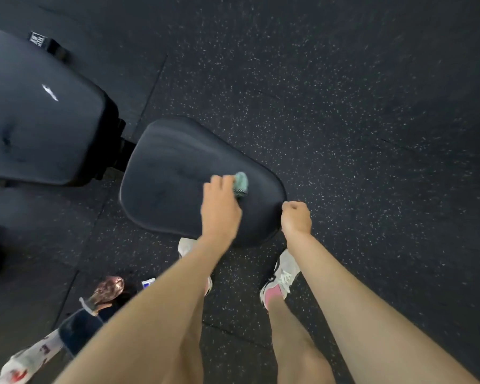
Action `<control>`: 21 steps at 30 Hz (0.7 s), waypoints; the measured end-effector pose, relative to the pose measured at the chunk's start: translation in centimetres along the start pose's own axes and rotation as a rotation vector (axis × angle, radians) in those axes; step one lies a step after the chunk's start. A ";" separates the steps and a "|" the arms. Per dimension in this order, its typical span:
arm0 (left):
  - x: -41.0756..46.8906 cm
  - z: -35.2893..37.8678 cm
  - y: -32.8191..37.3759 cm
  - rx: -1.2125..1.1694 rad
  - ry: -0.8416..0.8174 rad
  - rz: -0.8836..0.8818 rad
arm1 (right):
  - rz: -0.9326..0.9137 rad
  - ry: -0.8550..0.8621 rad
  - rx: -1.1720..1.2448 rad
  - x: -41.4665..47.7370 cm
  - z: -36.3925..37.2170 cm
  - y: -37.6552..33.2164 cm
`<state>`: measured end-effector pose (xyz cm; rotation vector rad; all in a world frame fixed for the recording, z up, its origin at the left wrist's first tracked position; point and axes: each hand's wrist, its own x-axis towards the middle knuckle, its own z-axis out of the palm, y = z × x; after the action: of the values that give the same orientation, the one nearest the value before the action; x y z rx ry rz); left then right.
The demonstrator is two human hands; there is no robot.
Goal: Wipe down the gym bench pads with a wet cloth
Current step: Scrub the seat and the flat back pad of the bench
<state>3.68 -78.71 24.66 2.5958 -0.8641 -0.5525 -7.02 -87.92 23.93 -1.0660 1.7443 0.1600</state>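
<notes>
Two black pads of one bench, seen from above: seat pad [166, 173] in mid-view, tapered, with the larger back pad [39, 115] off its far-left end and a dark strip of bench frame [124, 151] between the two. Faint streaks across the far half of the seat pad.

On the seat pad, toward its near-right end: pale green cloth [241, 182], bunched up and lying against the vinyl. Held there by the left hand [221, 206], fingers curled over the cloth's near side, palm down, wrist over the seat pad's near edge.

At the seat pad's near-right corner: right hand [295, 218], curled into a fist, thumb side touching the rim. Nothing visible inside the fist; cannot tell whether any hold on the rim itself.

Below the seat pad's near edge: two pale trainers, right shoe [280, 278] with a pink sock at the ankle, left shoe [185, 245] mostly hidden behind the left forearm.

Under and around the seat pad: dark rubber floor [358, 112] with pale speckles and seams between its tiles.

Small white mark [50, 92] on the back pad, well apart from the seat pad.
</notes>
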 end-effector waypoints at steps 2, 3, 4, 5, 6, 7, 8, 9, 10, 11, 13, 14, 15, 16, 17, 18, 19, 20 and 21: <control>-2.0 1.2 1.6 -0.013 -0.069 0.093 | -0.005 0.020 -0.057 -0.2 0.2 -0.3; -2.5 1.6 2.0 -0.031 -0.117 0.124 | -0.008 0.035 -0.077 -0.2 0.3 -0.4; -2.7 1.8 2.1 -0.068 -0.179 0.145 | -0.008 0.054 -0.082 -0.3 0.5 -0.6; -2.5 1.7 2.0 -0.119 -0.246 0.168 | -0.003 0.074 -0.088 -0.4 0.6 -0.6; -2.2 1.3 1.8 -0.172 -0.301 0.192 | 0.004 0.091 -0.097 -0.5 0.7 -0.6; -1.9 0.7 1.3 -0.207 -0.316 0.214 | 0.007 0.110 -0.105 -0.6 0.7 -0.7; -1.3 -0.3 0.6 -0.214 -0.283 0.222 | 0.008 0.121 -0.103 -0.8 0.8 -0.7; -0.6 -1.4 -0.5 -0.208 -0.218 0.200 | 0.009 0.126 -0.086 -1.0 0.9 -0.7; 0.4 -2.7 -1.8 -0.194 -0.137 0.146 | 0.018 0.128 -0.054 -1.4 1.1 -0.9; 1.3 -4.0 -3.3 -0.169 -0.056 0.071 | 0.023 0.134 -0.014 -2.0 1.4 -1.2; 3.2 -6.4 -7.0 -0.085 0.070 -0.088 | 0.028 0.147 0.058 -2.7 2.1 -1.6; 3.9 -7.3 -8.7 -0.031 0.116 -0.160 | 0.019 0.151 0.081 -3.0 2.4 -1.7; 4.2 -8.0 -10.3 0.017 0.143 -0.218 | 0.003 0.154 0.095 -3.2 2.7 -1.9; 4.2 -8.3 -11.4 0.047 0.151 -0.265 | -0.005 0.156 0.104 -3.3 2.9 -1.9; 3.9 -8.4 -12.0 0.062 0.138 -0.293 | -0.009 0.157 0.109 -3.3 3.1 -1.9; 3.4 -8.2 -12.1 0.071 0.112 -0.293 | -0.012 0.155 0.108 -3.4 3.2 -1.8; 2.5 -7.7 -11.8 0.081 0.086 -0.267 | -0.019 0.157 0.101 -3.4 3.3 -1.7; 1.6 -6.9 -11.1 0.086 0.063 -0.230 | -0.025 0.158 0.095 -3.4 3.3 -1.6; 0.6 -6.2 -10.1 0.082 0.044 -0.195 | -0.031 0.158 0.088 -3.3 3.3 -1.5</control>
<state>11.92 -70.18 25.39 2.7746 -0.6355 -0.5199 -3.38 -85.03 25.70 -1.0638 1.8567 -0.0211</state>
